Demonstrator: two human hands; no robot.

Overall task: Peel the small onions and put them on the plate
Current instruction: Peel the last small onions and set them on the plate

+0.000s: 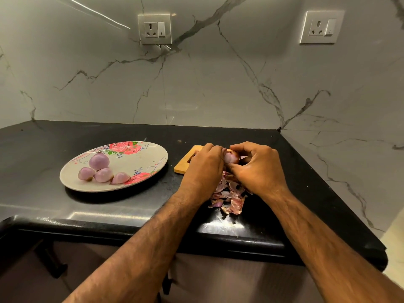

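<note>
A small onion [231, 157] with some brown skin on top is held between both hands above the counter. My left hand [203, 167] grips it from the left with curled fingers. My right hand [256, 165] curls round it from the right. A floral plate [150, 156] lies to the left and carries several peeled purple onions [99, 169]. A pile of onion skins [229, 195] lies on the counter under my hands.
A small wooden board [182, 166] lies partly hidden beneath my left hand. The black counter [65, 206] ends at a rounded front edge and meets marble walls behind and to the right. Two wall sockets [154, 29] sit on the backsplash.
</note>
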